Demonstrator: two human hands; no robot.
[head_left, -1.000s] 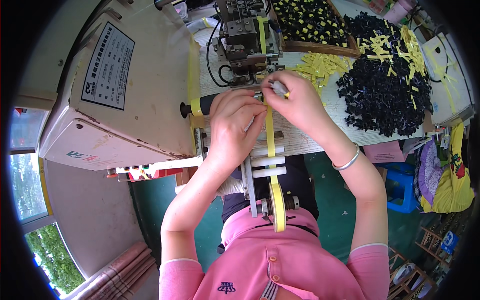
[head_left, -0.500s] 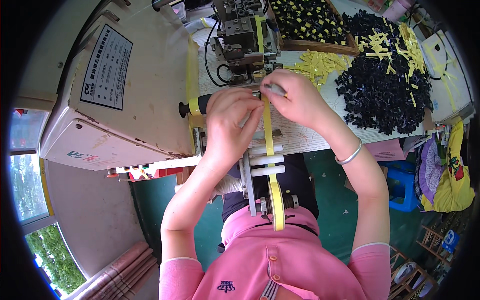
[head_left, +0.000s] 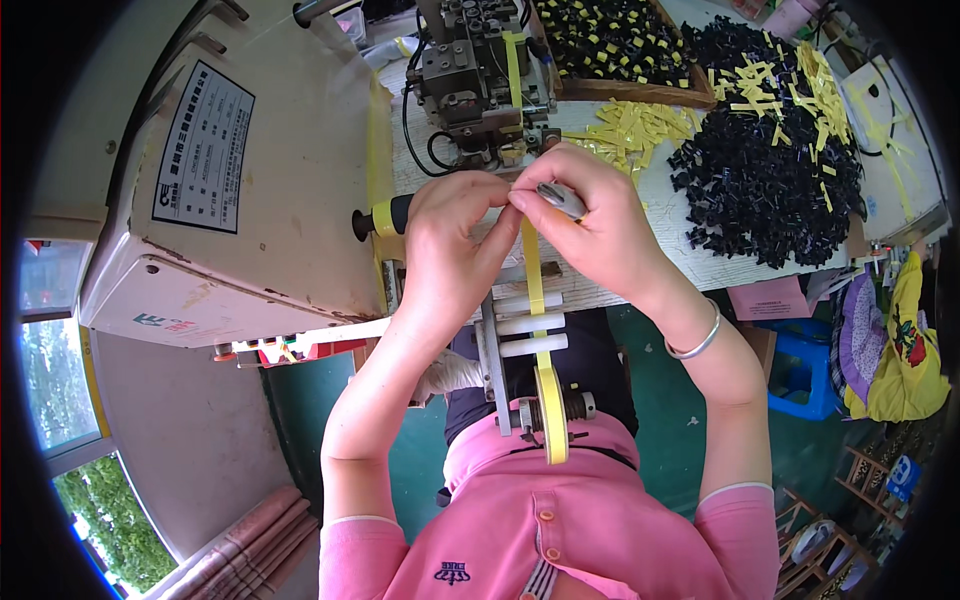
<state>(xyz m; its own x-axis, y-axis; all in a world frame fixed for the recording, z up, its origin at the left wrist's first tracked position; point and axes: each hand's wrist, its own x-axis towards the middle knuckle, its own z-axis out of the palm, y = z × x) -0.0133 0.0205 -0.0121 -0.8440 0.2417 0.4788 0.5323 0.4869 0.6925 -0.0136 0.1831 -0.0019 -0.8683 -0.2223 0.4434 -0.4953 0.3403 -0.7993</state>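
In front of the dark metal machine head (head_left: 462,85), my two hands meet at the fingertips. My left hand (head_left: 450,225) is closed in a pinch, thumb against forefinger; whatever sits between them is too small to make out. Tucked in the curled fingers of my right hand (head_left: 592,215) is a small silver metal tool (head_left: 560,198), its far part hidden. The right thumb and forefinger also pinch close to the left fingertips. Beneath the hands runs a yellow ribbon (head_left: 533,268), coming up from a reel (head_left: 552,420) over white rollers (head_left: 530,325).
A large beige machine housing (head_left: 290,200) stands on the left. Cut yellow strips (head_left: 635,130) and a heap of small black parts (head_left: 760,190) lie on the right of the table. Behind them is a wooden tray (head_left: 640,90) of black and yellow pieces. A blue stool (head_left: 800,370) stands below.
My right hand has rolled slightly, showing more of the silver tool. The fingertips of both hands have come together, a little nearer to me. The view has shifted slightly.
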